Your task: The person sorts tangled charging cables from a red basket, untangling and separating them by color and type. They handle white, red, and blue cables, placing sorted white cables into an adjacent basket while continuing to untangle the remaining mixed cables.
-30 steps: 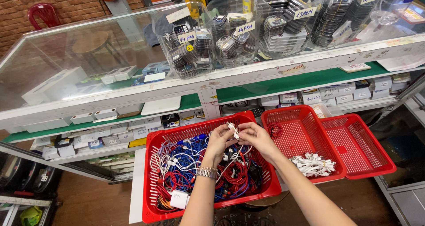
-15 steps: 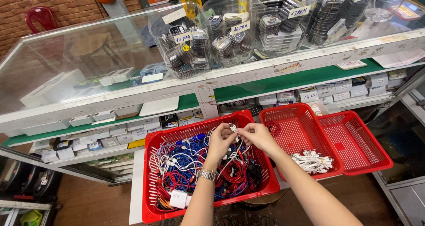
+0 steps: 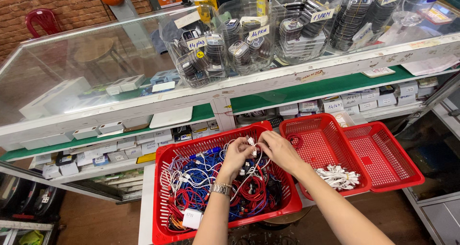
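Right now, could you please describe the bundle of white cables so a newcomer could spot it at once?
Below the glass counter stand three red baskets. The bundle of white cables lies in the middle basket, right of both hands. Unlike the left basket's multicoloured tangle, it is all white.

Thin white cable [image 3: 251, 146] with small plug ends, pinched between both hands just above the tangle, looping down slack into a red mesh plastic basket [image 3: 165, 178] heaped with knotted red, blue and white cables [image 3: 201, 190]
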